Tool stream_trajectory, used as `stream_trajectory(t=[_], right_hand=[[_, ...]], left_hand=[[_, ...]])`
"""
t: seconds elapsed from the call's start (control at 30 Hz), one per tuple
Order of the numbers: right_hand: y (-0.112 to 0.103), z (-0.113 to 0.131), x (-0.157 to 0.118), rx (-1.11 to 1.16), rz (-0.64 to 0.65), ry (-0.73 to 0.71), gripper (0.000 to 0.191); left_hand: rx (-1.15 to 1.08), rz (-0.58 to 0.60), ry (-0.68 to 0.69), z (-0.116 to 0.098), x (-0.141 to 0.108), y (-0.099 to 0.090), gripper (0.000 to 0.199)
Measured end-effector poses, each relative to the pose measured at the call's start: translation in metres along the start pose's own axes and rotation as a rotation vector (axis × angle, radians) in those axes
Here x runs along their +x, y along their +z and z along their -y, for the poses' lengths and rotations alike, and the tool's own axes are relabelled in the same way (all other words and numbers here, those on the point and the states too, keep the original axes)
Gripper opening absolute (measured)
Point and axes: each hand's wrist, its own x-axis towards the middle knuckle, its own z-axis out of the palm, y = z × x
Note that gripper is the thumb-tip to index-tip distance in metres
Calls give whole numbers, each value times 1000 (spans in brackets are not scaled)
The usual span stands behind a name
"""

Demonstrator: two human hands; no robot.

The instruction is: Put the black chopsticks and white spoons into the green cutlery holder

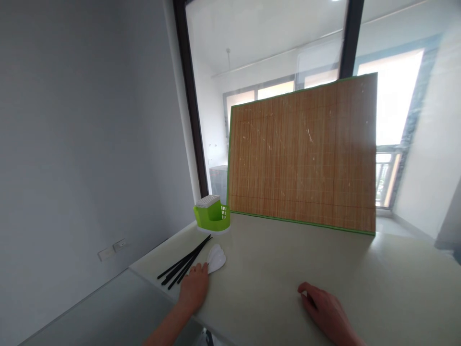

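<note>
Spoons (217, 259), glossy white and round-headed, lay on the pale, smooth table (259, 269), just ahead of the nearer left hand (195, 284), their long axis slanting away rightward; its fingers bunched together at their near end, pinch or mere touch I couldn't tell. The right hand (324, 307), half-curled, held nothing visible.

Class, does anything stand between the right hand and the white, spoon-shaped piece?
Nothing visible does; only tabletop lies between the right hand and the white, spoon-shaped piece. The left hand is at the piece's near left edge, and the black sticks lie left of it.
</note>
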Motion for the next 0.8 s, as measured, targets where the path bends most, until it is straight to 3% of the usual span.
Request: stream_trajectory(t=[0.1, 0.2, 0.43, 0.57, 0.63, 0.7, 0.8], right_hand=[[-3, 3, 1, -3, -31, 10, 22], [-7, 6, 3, -16, -105, 26, 23], [-12, -2, 5, -65, -285, 89, 25], [-11, -13, 5, -132, -314, 61, 31], [-9, -16, 4, -172, -281, 59, 33], [-9, -17, 4, -214, -245, 64, 33], [-8, -17, 3, -272, -201, 88, 28]], left_hand=[[-21, -2, 25, -21, -2, -4, 48], [-84, -7, 89, -58, -11, -9, 50], [-353, 103, 344, -201, -53, -29, 56], [-494, 247, 302, -274, -71, -39, 48], [-534, 299, 191, -294, -77, -39, 44], [-545, 294, 150, -301, -81, -36, 45], [-602, 189, 327, -292, -86, -28, 45]])
